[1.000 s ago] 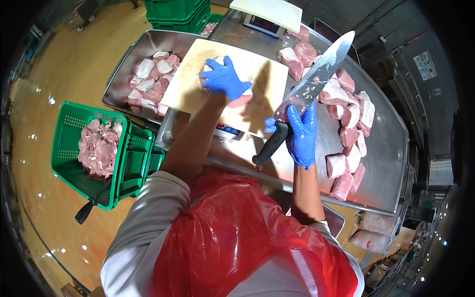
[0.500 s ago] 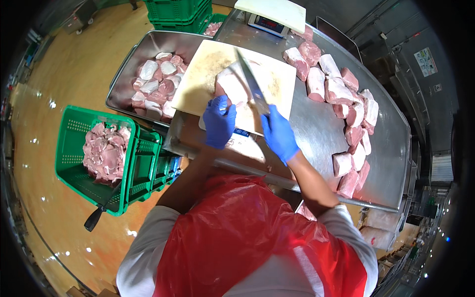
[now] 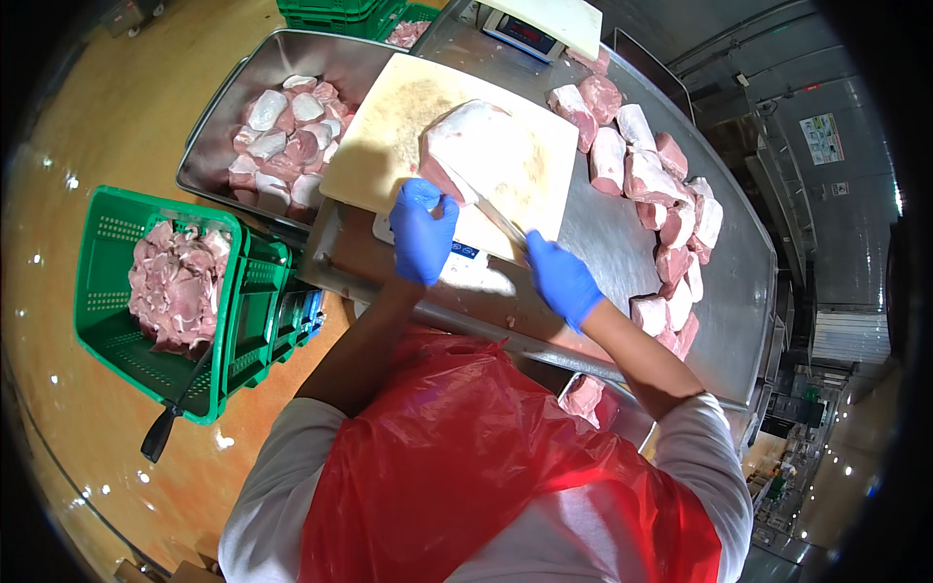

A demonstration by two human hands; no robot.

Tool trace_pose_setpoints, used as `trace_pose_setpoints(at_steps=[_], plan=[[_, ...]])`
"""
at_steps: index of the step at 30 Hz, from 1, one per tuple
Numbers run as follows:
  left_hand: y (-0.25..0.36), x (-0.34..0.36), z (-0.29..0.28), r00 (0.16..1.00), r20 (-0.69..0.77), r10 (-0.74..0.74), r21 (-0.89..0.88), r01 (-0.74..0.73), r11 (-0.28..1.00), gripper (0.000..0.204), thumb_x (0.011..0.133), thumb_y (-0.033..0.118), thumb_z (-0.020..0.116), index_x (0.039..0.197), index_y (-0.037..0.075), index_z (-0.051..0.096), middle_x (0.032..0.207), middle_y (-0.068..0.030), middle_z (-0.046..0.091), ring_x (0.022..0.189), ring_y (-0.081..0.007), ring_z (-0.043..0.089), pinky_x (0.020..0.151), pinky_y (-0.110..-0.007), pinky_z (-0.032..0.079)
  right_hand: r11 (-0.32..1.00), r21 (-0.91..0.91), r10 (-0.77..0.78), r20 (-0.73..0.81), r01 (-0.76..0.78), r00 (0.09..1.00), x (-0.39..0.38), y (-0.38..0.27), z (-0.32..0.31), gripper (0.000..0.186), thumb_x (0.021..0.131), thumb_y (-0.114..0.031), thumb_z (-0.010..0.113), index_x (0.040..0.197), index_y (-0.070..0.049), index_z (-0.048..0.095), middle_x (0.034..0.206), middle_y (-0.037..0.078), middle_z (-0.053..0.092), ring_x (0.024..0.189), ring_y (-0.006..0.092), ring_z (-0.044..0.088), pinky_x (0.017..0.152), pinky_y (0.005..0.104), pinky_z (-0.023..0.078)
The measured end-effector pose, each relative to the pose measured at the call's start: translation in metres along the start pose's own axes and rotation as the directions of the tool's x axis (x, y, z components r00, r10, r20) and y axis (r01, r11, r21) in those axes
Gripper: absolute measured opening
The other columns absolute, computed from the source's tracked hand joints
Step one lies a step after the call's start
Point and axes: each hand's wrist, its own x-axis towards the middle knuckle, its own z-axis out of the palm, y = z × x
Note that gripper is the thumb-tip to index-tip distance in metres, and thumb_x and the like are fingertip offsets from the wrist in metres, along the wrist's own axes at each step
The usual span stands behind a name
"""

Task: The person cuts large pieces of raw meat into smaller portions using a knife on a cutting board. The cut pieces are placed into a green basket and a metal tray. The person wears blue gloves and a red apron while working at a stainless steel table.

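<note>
A piece of pork loin, pink with a white fat layer, lies on the pale cutting board. My right hand is closed round the handle of a long knife, whose blade points up and left to the meat's near edge. At the meat's near left corner is my left hand, its fingers curled in a pinch. Whatever may be between those fingers is hidden. Both hands wear blue gloves. Part of a scale shows under the board's near edge.
Several loin pieces lie on the steel table to the right. A steel tub of cut pieces stands left, above a green crate of trimmings with a black-handled tool. Another scale stands at the back.
The knife has swung down from above the meat, its blade now lower and flatter at the near edge. My right hand has moved slightly right and nearer me. The left hand stays by the meat.
</note>
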Motion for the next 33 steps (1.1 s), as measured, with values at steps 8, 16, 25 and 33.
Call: trace_pose_setpoints(at_steps=[8,16,25,33], plan=[[0.026,0.015,0.01,0.984,-0.024,0.174,0.162,-0.168,0.972,0.039,0.083,0.009,0.072,0.113,-0.003,0.05,0.104,-0.0251,0.059,0.091,-0.0358,0.063,0.082,-0.042,0.052,0.991,-0.134,0.019,-0.079,-0.03,0.997,-0.093,0.035,-0.052,0.02,0.1,-0.014,0.05,0.117,-0.008,0.043,0.091,0.026,0.062,0.068,0.0478,0.064,0.056,0.0564,0.05],[-0.026,0.038,-0.004,0.985,0.071,-0.16,-0.121,0.168,0.978,0.052,0.071,0.0,0.078,0.112,0.004,0.046,0.082,-0.0036,0.053,0.069,-0.0123,0.052,0.063,-0.031,0.049,0.997,0.066,-0.011,-0.37,0.038,0.929,0.007,-0.035,-0.006,0.025,0.095,-0.007,0.051,0.118,-0.004,0.043,0.095,0.029,0.062,0.08,0.0478,0.066,0.069,0.0562,0.053],[-0.019,0.032,-0.005,0.995,-0.096,0.013,-0.045,-0.018,0.999,0.046,0.07,0.003,0.078,0.104,0.003,0.046,0.071,-0.0047,0.053,0.064,-0.0154,0.055,0.06,-0.033,0.05,0.99,0.069,-0.097,-0.303,0.124,0.948,0.111,-0.104,-0.026,0.023,0.098,-0.017,0.05,0.114,-0.002,0.046,0.096,0.027,0.067,0.084,0.0432,0.068,0.073,0.0524,0.055],[-0.015,0.053,-0.052,0.964,-0.025,-0.266,-0.194,0.257,0.947,0.039,0.076,0.009,0.076,0.107,0.003,0.055,0.073,-0.0003,0.056,0.063,-0.0133,0.056,0.058,-0.032,0.049,0.973,-0.227,0.069,0.076,-0.05,0.995,-0.006,-0.038,-0.024,0.023,0.094,-0.007,0.052,0.115,-0.004,0.044,0.095,0.024,0.068,0.083,0.0443,0.07,0.072,0.0507,0.058]])
